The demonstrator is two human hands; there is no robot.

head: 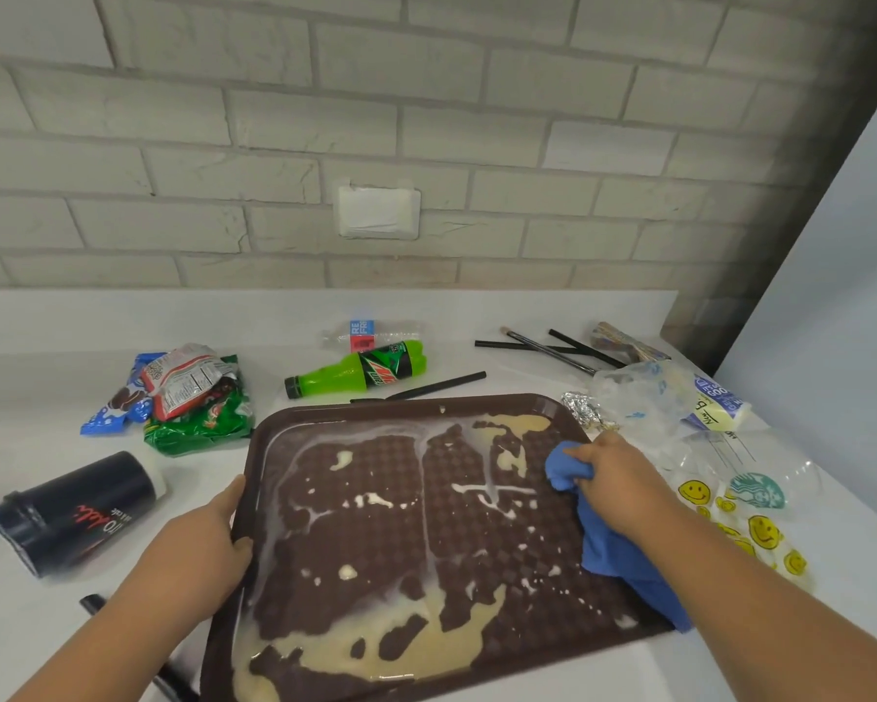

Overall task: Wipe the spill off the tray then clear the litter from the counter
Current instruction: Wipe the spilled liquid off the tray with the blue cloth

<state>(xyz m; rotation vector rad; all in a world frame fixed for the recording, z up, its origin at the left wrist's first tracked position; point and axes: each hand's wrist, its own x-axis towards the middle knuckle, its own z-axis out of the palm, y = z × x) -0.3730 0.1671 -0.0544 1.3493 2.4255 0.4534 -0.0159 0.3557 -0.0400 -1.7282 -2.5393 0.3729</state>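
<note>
**Tray held at the rim, cloth pressed on its right side**

In the head view, a brown tray (401,400) is seen lying on the white counter (46,387). It is streaked with a creamy spill (426,646), pooled thickest at the near edge. A bunched blue cloth (616,552) is gripped by the right hand (616,478) over the tray's far right part. The left rim is clasped by the left hand (208,539). A green bottle (360,372), wrappers (183,397) and a black cup (76,509) are scattered around.

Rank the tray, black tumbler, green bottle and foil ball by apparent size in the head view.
tray
black tumbler
green bottle
foil ball
The tumbler lies nearer the camera, so its lead over the bottle is unsure.
</note>
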